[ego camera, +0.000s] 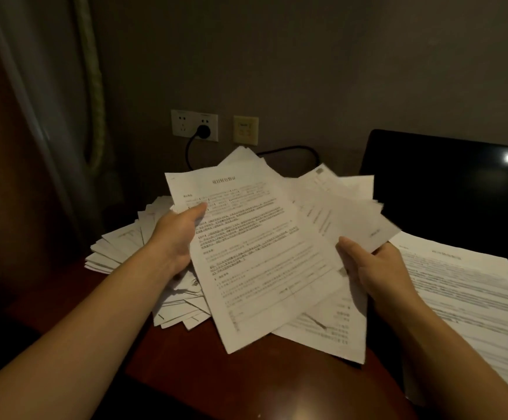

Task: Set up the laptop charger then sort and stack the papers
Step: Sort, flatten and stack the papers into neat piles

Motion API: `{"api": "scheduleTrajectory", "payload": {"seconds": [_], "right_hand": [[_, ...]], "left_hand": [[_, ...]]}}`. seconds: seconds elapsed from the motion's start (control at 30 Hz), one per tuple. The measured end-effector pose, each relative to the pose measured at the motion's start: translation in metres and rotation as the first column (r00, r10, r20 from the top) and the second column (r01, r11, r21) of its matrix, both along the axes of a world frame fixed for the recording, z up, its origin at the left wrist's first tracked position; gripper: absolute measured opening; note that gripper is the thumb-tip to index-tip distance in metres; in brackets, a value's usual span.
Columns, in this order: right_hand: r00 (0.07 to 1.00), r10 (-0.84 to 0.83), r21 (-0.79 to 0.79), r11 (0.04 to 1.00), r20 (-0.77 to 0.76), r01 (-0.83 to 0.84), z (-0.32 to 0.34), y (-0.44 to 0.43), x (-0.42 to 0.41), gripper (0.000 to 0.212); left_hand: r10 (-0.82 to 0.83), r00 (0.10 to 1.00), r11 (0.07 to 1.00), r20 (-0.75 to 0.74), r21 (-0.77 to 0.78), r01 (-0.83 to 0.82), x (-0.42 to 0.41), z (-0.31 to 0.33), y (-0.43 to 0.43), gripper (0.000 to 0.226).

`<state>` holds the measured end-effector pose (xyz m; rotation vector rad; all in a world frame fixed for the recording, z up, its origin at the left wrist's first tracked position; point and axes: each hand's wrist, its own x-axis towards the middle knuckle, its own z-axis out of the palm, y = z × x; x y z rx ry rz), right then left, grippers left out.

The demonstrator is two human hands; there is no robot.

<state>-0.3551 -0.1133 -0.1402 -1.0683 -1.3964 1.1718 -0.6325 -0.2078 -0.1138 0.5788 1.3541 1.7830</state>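
- A pale curtain (34, 116) and a thick twisted cord (95, 86) are seen hanging at the far left.
- A loose heap of papers (119, 247) is spread over the left part of the reddish-brown desk (246, 386), its sheets lying at many angles.
- The left hand (180, 234) is raised over that heap. A printed sheet (262, 253) is pinched at its left edge, with the thumb laid on the printed face and the fingers hidden behind the paper.
- A white double socket (194, 125) is fitted on the wall behind. A black plug (203, 131) is seated in its right half, and a black cable (292, 150) is led down and then rightward behind the held papers. Where the cable ends cannot be told.
- A beige wall plate (245, 130) is mounted just right of the socket.
- The printed sheet is held tilted above the desk between the two hands, and further sheets are overlapped beneath it.
- A fan of sheets (346, 213) is gripped at its lower edge by the right hand (374, 268), thumb on top and fingers curled underneath.
- An open laptop (444, 189) is stood at the far right, its dark screen marked by one bright reflection.
- A neater stack of papers (471, 292) is laid flat in front of that screen, just beside the right hand.
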Motion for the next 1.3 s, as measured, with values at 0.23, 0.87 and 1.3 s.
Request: {"api": "scheduleTrajectory", "payload": {"seconds": [0.23,0.87,1.3], "right_hand": [[0.889,-0.097,0.261,0.965,0.447,-0.026,-0.008,0.001,0.004,0.031],[0.739,0.014,0.322,0.895,0.674,-0.310,0.010,-0.005,0.008,0.071],[0.769,0.376,-0.123,0.922,0.517,-0.368,0.039,-0.018,0.017,0.070]], "left_hand": [[0.056,0.981,0.995,-0.185,-0.076,-0.071,-0.011,-0.001,-0.007,0.011],[-0.287,0.901,0.958,-0.326,-0.107,0.266,-0.006,0.011,-0.019,0.024],[0.001,0.920,0.989,-0.391,-0.137,-0.059,-0.009,-0.005,-0.008,0.014]]}}
